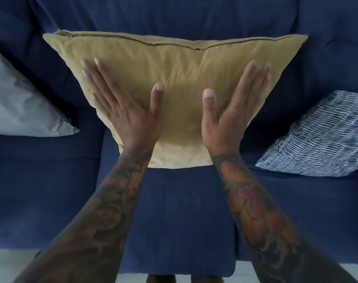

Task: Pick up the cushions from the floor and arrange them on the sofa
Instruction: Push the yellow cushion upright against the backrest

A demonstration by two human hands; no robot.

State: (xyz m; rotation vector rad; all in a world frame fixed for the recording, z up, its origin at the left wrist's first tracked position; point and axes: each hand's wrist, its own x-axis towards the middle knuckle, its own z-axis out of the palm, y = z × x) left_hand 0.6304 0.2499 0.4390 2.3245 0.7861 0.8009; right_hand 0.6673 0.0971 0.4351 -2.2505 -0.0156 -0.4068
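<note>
A mustard-yellow cushion (180, 64) stands upright on the middle seat of the dark blue sofa (180, 211), leaning against the backrest. My left hand (123, 103) lies flat on its front, left of centre, fingers together and thumb spread. My right hand (233, 105) presses flat on the right half in the same way. Neither hand grips the fabric. A grey cushion (20, 107) leans at the sofa's left end, and a blue-and-white patterned cushion (321, 135) rests at the right end.
Pale floor (337, 270) shows along the bottom edge in front of the sofa. My feet are partly visible at the bottom centre, close to the middle seat's front edge.
</note>
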